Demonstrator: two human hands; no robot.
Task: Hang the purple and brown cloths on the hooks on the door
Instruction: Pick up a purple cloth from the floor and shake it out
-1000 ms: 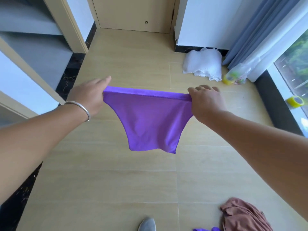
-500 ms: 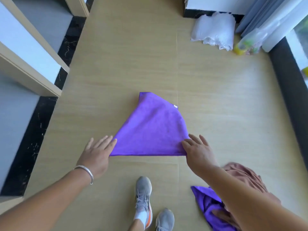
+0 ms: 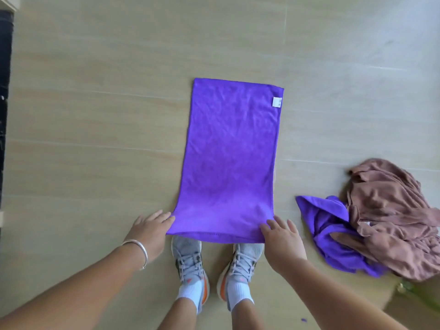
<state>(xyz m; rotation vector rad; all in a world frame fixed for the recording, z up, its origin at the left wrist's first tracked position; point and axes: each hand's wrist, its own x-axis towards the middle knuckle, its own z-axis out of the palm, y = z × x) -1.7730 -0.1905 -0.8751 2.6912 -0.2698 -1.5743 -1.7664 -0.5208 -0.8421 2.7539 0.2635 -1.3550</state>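
Observation:
A purple cloth [image 3: 229, 158] lies spread flat on the wooden floor as a long rectangle, with a small white tag near its far right corner. My left hand [image 3: 148, 231] pinches its near left corner. My right hand [image 3: 282, 239] pinches its near right corner. To the right on the floor lies a crumpled brown cloth [image 3: 392, 215], partly on top of a second crumpled purple cloth [image 3: 333, 234]. No door or hooks are in view.
My two feet in grey and orange shoes [image 3: 190, 260] stand just behind the spread cloth's near edge. A black strip [image 3: 4, 91] runs along the floor's left edge. Something green and blurred [image 3: 409, 298] sits at the lower right.
The purple cloth went from hanging in the air between both hands to lying flat on the floor. Both hands came down with it, and my view tilted straight down.

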